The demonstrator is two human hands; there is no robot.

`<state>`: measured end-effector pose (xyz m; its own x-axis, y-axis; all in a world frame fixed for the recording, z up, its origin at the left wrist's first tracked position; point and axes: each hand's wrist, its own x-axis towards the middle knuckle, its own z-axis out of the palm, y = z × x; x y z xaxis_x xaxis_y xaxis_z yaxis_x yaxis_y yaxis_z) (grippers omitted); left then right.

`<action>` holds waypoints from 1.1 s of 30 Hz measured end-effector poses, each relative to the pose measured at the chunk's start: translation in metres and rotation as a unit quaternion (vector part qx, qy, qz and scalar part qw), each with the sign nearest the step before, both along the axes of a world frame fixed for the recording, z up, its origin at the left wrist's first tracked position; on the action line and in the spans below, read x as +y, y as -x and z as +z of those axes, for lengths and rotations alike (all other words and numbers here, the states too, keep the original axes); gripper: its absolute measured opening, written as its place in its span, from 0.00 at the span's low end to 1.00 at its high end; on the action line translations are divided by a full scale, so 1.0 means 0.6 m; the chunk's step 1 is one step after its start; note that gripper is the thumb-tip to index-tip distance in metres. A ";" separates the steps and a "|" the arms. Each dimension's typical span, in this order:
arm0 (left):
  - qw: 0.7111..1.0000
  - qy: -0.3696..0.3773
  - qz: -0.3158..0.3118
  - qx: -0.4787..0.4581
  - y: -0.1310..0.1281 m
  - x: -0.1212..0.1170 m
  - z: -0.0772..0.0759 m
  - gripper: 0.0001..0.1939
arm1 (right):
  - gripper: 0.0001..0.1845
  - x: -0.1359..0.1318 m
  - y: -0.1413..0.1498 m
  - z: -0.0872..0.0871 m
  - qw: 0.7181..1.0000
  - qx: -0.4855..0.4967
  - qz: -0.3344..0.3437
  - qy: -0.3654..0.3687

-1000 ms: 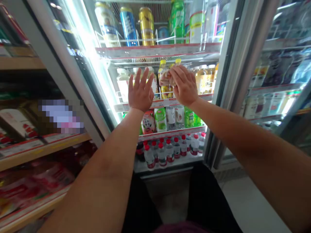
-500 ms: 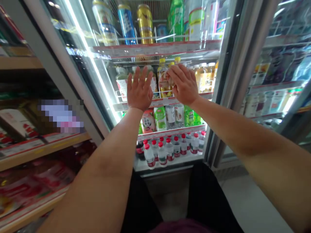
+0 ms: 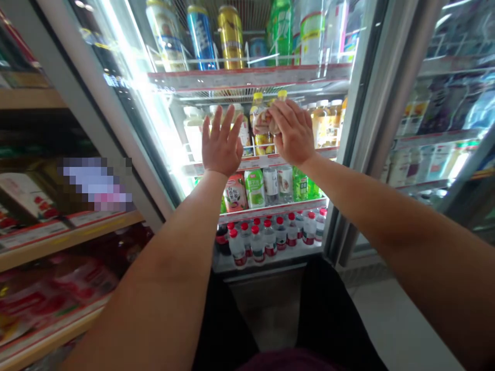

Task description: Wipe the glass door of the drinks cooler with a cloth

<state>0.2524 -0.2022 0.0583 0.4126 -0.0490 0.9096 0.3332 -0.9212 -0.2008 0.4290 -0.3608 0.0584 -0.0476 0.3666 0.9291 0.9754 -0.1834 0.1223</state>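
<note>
I face an open drinks fridge. My right hand (image 3: 294,133) is closed around a yellow-capped bottle (image 3: 260,123) that stands on the second shelf (image 3: 328,152). My left hand (image 3: 221,144) is held up in front of the same shelf with its fingers spread and nothing in it, just left of the bottle. Behind it stand pale bottles (image 3: 193,131).
The glass fridge door (image 3: 127,103) is swung open at the left. Cans and green bottles (image 3: 232,36) fill the top shelf. Red-capped water bottles (image 3: 270,239) line the bottom. Wooden store shelves (image 3: 69,237) stand at the left, a second fridge (image 3: 444,118) at the right.
Both hands have stayed at the second shelf and shifted only slightly. The right hand keeps its hold on the yellow-capped bottle.
</note>
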 end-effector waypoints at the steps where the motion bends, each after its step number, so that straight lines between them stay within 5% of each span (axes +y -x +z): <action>1: 1.000 -0.004 0.009 0.002 0.000 0.000 0.000 0.33 | 0.37 0.000 -0.001 -0.002 1.000 -0.004 0.000 0.001; 13: 1.000 -0.013 0.008 0.015 0.000 0.004 -0.002 0.46 | 0.37 -0.001 -0.005 -0.010 1.000 -0.018 -0.007 0.013; 20: 0.999 0.021 -0.024 0.012 -0.003 0.006 -0.001 0.33 | 0.36 -0.002 -0.010 -0.008 0.999 -0.040 -0.019 -0.002; 33: 1.000 -0.012 -0.017 -0.002 -0.007 0.016 -0.005 0.32 | 0.37 -0.005 -0.011 -0.008 1.000 -0.019 -0.005 0.009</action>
